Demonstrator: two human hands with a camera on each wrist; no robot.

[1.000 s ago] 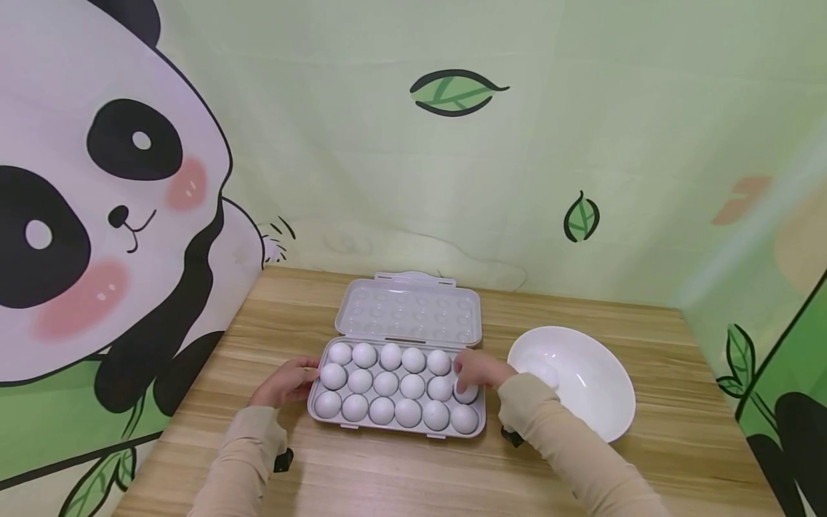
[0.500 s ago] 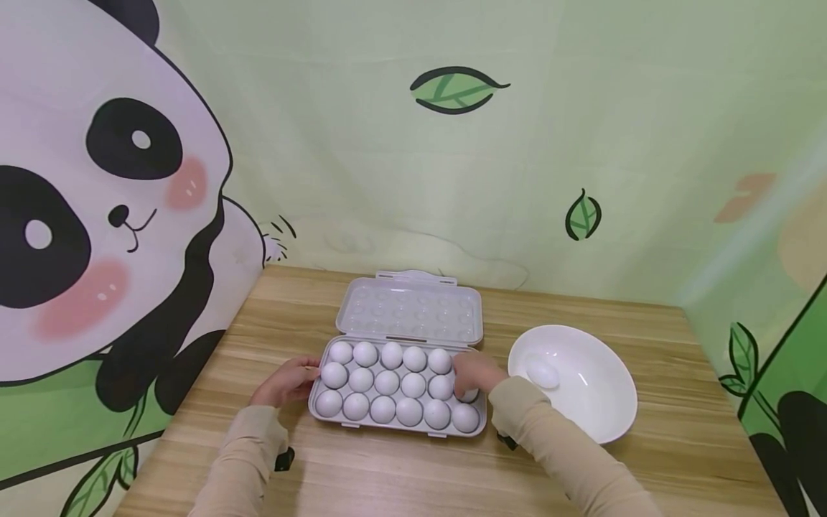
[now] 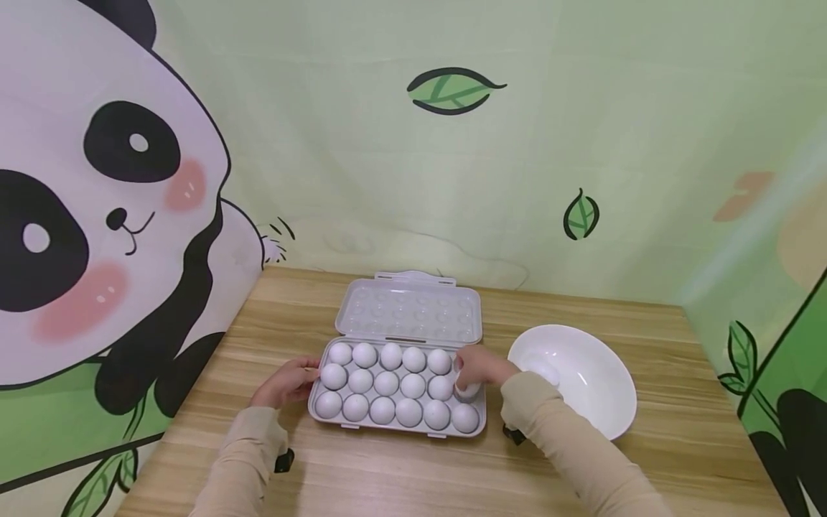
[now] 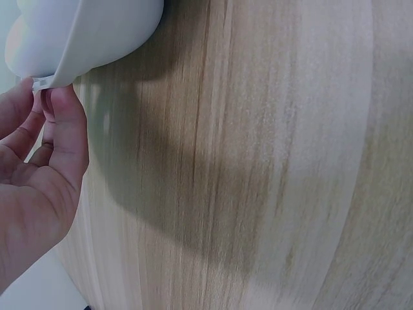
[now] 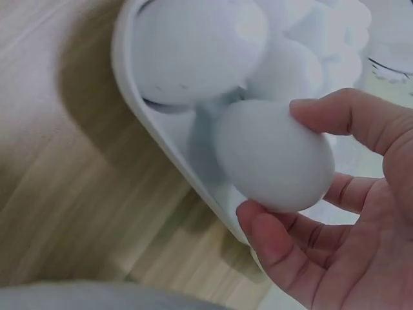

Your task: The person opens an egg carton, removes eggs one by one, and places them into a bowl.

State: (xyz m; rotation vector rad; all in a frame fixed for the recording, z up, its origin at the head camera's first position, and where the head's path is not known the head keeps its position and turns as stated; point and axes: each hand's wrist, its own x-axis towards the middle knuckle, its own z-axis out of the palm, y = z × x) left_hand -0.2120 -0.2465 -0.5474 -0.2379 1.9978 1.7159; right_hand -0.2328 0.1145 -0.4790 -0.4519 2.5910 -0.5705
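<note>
A pale egg carton (image 3: 413, 429) lies with its lid (image 3: 413, 312) folded back behind it, and white eggs fill most of its cups. At the carton's right end my right hand (image 3: 484, 365) holds an egg (image 5: 274, 155); in the right wrist view the thumb is on top and the fingers are beneath. That egg is raised and tilted above its cup in the middle row. My left hand (image 3: 284, 383) pinches the carton's left rim (image 4: 45, 82) between thumb and fingers.
To the right stands a white bowl (image 3: 601, 380) with one egg (image 3: 545, 370) in it, partly behind the right sleeve. All this is on a wooden table (image 3: 362, 474). A printed cloth backdrop (image 3: 362, 143) rises behind the table.
My right hand went down around the right-end egg of the middle row, then drew slightly up and right with it. The left hand has stayed at the carton's rim.
</note>
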